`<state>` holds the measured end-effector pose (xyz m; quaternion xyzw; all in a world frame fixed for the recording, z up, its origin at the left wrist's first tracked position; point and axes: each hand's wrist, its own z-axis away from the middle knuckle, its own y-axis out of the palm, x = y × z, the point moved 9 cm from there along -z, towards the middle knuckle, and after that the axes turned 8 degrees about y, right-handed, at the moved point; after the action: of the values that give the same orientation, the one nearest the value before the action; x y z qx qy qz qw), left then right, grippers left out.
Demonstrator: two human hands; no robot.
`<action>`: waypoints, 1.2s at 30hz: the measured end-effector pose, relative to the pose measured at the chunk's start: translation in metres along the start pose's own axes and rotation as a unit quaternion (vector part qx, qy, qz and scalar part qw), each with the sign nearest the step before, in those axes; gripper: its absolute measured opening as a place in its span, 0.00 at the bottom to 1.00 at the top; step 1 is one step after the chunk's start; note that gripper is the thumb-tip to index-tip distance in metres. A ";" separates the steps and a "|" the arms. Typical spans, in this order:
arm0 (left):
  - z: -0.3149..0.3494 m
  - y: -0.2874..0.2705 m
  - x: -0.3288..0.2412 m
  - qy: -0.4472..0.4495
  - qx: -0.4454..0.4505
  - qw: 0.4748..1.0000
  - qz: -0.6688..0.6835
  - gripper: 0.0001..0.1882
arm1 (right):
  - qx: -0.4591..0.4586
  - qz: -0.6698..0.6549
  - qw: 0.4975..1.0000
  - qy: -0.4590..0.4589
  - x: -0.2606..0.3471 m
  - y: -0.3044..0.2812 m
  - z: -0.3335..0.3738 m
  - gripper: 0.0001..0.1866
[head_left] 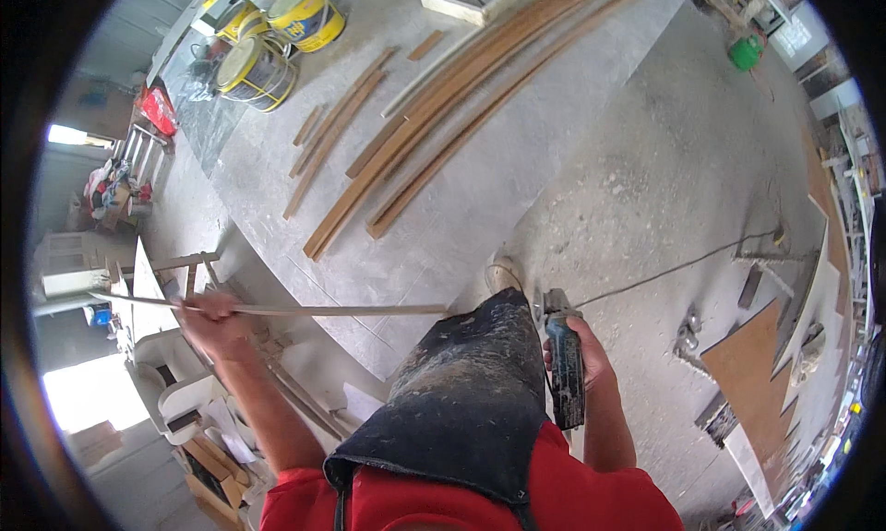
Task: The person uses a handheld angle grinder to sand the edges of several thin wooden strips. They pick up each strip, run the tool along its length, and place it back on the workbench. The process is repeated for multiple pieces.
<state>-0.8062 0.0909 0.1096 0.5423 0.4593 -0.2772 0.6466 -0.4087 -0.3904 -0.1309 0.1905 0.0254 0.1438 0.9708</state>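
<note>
My left hand [218,325] is closed around a long, thin strip of wood [341,310], held level out to my left; its right end reaches the front of my dark apron. In my right hand [591,353] is an angle grinder [564,356] with a blue-green and black body, hanging head up beside my right thigh. Its disc side is turned toward my leg and only partly shows. One of my shoes [503,274] shows beyond the apron's lower edge.
Several long brown timber strips [434,116] lie on the grey floor ahead. Yellow buckets [305,16] stand at the far left. A cord [678,267] runs across the dusty floor to the right, near broken brown boards [746,354]. White furniture pieces [189,397] stand at my left.
</note>
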 end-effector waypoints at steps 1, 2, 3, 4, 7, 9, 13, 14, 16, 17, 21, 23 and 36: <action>-0.027 0.016 -0.035 0.027 0.118 0.992 0.029 0.29 | 0.005 0.001 1.000 -0.016 0.007 -0.006 0.000 0.29; -0.034 0.048 -0.055 -0.022 0.185 0.980 0.065 0.27 | 0.011 0.001 0.999 -0.032 0.014 -0.009 0.001 0.29; -0.035 0.087 -0.080 -0.025 0.218 0.973 0.072 0.24 | -0.005 0.013 0.999 -0.046 0.019 -0.011 0.003 0.31; -0.034 0.124 -0.086 -0.022 0.298 0.953 0.054 0.20 | -0.021 0.020 0.997 -0.067 0.025 -0.013 0.006 0.32; -0.029 0.175 -0.068 0.037 0.226 0.957 -0.177 0.12 | -0.028 0.023 0.994 -0.106 0.038 0.000 0.016 0.33; -0.017 0.197 -0.038 0.089 0.289 0.906 -0.297 0.10 | -0.001 0.011 0.992 -0.129 0.042 0.009 0.020 0.32; -0.004 0.211 0.078 0.127 0.421 0.782 -0.441 0.09 | -0.004 0.016 0.986 -0.166 0.046 0.021 0.037 0.32; -0.013 0.200 0.104 0.164 0.427 0.755 -0.471 0.11 | -0.003 0.016 0.983 -0.185 0.048 0.020 0.037 0.33; -0.005 0.198 0.139 0.134 0.443 0.700 -0.543 0.14 | -0.030 0.003 0.979 -0.203 0.046 0.008 0.046 0.34; -0.010 0.189 0.153 0.142 0.440 0.683 -0.566 0.15 | -0.040 0.000 0.977 -0.208 0.045 0.006 0.050 0.34; -0.024 0.174 0.191 0.127 0.444 0.654 -0.599 0.13 | -0.053 -0.010 0.977 -0.207 0.040 -0.018 0.061 0.35; -0.033 0.162 0.201 0.149 0.437 0.657 -0.595 0.12 | -0.077 -0.001 0.976 -0.204 0.042 -0.022 0.064 0.36; -0.034 0.163 0.241 0.220 0.454 0.627 -0.594 0.08 | -0.089 0.014 0.973 -0.211 0.084 -0.010 0.069 0.35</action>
<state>-0.5746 0.1989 -0.0331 0.4219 0.6262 -0.6469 -0.1069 -0.3181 -0.4002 -0.0701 0.1297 -0.1955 0.1159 0.9651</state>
